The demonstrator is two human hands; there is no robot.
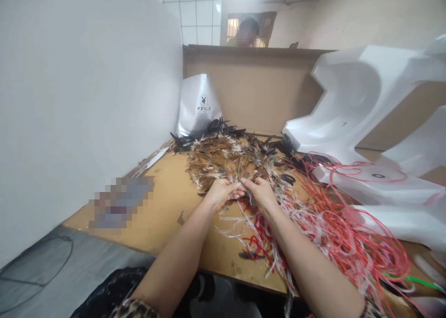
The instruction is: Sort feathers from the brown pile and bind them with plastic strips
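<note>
A heap of brown and black feathers [226, 157] lies on the wooden table [167, 202] in front of me. My left hand [221, 192] and my right hand [259, 191] meet at the near edge of the heap, fingers pinched on a tuft of feathers between them. Red and white plastic strings [331, 220] trail from under my right hand toward the right and off the table's front edge.
A white plastic bag [199, 104] leans against a brown cardboard partition [251, 85] at the back. White foam pieces [365, 109] stand at the right. A white wall [76, 99] runs along the left. Another person sits behind the partition.
</note>
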